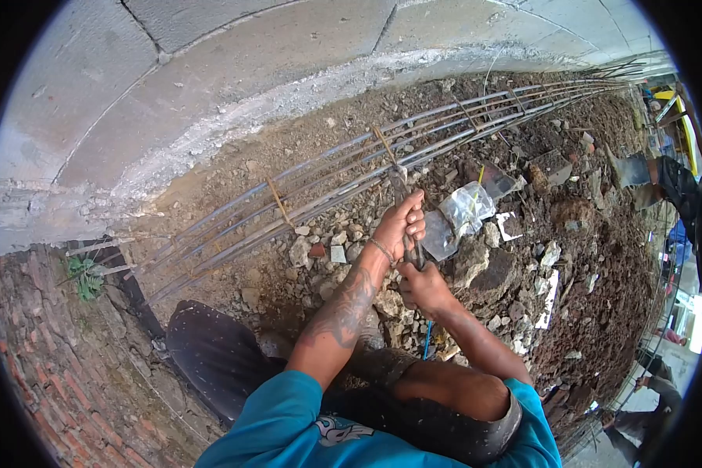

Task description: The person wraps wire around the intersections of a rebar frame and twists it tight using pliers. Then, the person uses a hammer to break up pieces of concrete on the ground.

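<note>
I am crouched over a long cage of steel rebar [320, 175] that lies across rubble. Both my hands hold a metal pincer tool [402, 187] whose jaws sit on a bar at a rusty tie loop [384, 145]. My left hand [400, 226], on a tattooed forearm with a wrist bracelet, grips the upper part of the handles. Just below it, my right hand [423, 287] is closed around the lower handle ends. My dark trousers and teal sleeves fill the bottom of the view.
Broken stones and soil [569, 257] cover the ground. A crumpled clear plastic bag [466, 209] lies right of my hands. A grey concrete wall [210, 70] runs behind the rebar, and old brickwork [47, 359] stands lower left. Other people are at the right edge [667, 183].
</note>
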Demonstrator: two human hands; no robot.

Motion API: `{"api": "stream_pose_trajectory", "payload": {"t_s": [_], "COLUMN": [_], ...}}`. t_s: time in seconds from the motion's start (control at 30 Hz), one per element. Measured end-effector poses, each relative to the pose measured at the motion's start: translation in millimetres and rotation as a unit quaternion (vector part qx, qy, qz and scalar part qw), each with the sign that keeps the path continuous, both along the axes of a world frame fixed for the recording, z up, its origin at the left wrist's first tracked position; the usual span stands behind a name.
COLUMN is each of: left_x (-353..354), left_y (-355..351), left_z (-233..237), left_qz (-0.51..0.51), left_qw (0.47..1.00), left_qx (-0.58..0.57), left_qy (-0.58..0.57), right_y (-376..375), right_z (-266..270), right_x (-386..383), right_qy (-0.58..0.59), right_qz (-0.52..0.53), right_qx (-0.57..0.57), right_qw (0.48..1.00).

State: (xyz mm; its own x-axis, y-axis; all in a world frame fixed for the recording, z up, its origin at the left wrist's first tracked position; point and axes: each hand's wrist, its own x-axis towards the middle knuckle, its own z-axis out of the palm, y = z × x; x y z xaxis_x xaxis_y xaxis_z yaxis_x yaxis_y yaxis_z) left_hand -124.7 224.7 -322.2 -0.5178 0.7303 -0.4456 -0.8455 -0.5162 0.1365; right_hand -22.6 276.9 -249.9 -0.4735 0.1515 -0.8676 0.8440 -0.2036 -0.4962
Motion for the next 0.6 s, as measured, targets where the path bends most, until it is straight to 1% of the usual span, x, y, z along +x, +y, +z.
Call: {"api": "stream_pose_trajectory", "payload": {"t_s": [0.03,0.1,0.13,0.17,0.23,0.27,0.3,0.33,0.37,0.4,0.43,0.47,0.5,0.53,0.57,0.6], "left_x": [-1,-5,-5,-6,-3,-2,-2,1,1,3,13,11,5,1,2,-1], "left_y": [-7,-17,-18,-19,-19,-18,-16,-15,-12,-10,7,24,36,35,35,35], "left_z": [-4,-11,-12,-13,-13,-12,-12,2,17,16,-12,-14,-13,-2,10,26], "left_qz": [-0.001,-0.058,-0.059,-0.062,-0.055,-0.049,-0.050,-0.054,-0.058,-0.093,-0.070,-0.094,-0.116,-0.116,-0.070,-0.021], "left_qw": [1.000,0.997,0.997,0.997,0.997,0.998,0.998,0.987,0.965,0.913,0.788,0.790,0.790,0.789,0.848,0.892], "left_qx": [-0.002,-0.004,0.011,0.009,0.014,-0.009,-0.038,-0.142,-0.244,-0.348,-0.510,-0.524,-0.536,-0.536,-0.498,-0.449], "left_qy": [0.002,0.043,0.044,0.048,0.053,0.046,0.033,0.053,0.072,0.191,0.338,0.305,0.274,0.277,0.167,0.056], "right_y": [-12,-26,-27,-27,-28,-26,-23,-18,-11,-10,-4,3,7,3,-1,-3], "right_z": [-12,-25,-31,-37,-35,-29,-32,-37,-40,-19,-13,-9,-4,8,17,25], "right_x": [3,4,6,7,8,8,7,10,11,10,11,15,15,10,10,9], "right_qy": [0.015,0.021,0.034,0.038,0.035,0.041,0.046,0.040,0.034,0.086,0.085,0.104,0.124,0.077,0.075,0.087], "right_qz": [-0.022,-0.044,-0.058,-0.061,-0.019,-0.028,-0.024,0.058,0.139,0.182,0.182,0.249,0.308,0.310,0.310,0.324], "right_qx": [0.013,-0.002,-0.001,-0.003,0.056,0.027,0.029,0.130,0.230,0.267,0.266,0.398,0.520,0.515,0.515,0.512], "right_qw": [1.000,0.999,0.998,0.997,0.998,0.998,0.998,0.989,0.963,0.943,0.943,0.877,0.787,0.796,0.796,0.791]}}
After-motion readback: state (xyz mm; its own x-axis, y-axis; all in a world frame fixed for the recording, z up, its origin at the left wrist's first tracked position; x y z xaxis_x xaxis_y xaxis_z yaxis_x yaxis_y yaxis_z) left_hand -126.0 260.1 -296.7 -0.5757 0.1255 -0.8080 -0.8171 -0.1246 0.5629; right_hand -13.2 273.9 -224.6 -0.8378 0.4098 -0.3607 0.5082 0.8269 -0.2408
